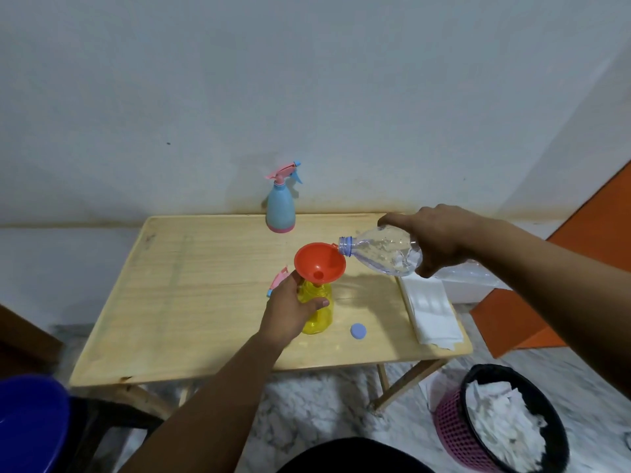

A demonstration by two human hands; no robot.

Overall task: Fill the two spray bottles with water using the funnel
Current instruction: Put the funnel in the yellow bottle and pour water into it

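A yellow spray bottle (319, 317) stands on the wooden table (191, 295) without its spray head, and an orange funnel (319, 262) sits in its neck. My left hand (290, 314) grips the yellow bottle's upper body. My right hand (440, 238) holds a clear plastic water bottle (382, 252) tipped nearly flat, its open mouth touching the funnel's right rim. A blue spray bottle (280, 208) with a pink and blue trigger head stands upright at the table's far edge. A pink spray head (278, 279) lies partly hidden behind my left hand.
A blue bottle cap (358, 331) lies on the table right of the yellow bottle. A folded white cloth (432, 310) covers the right edge. On the floor at right stands a pink basket (478, 435) full of white paper. A blue tub (30, 425) sits at lower left.
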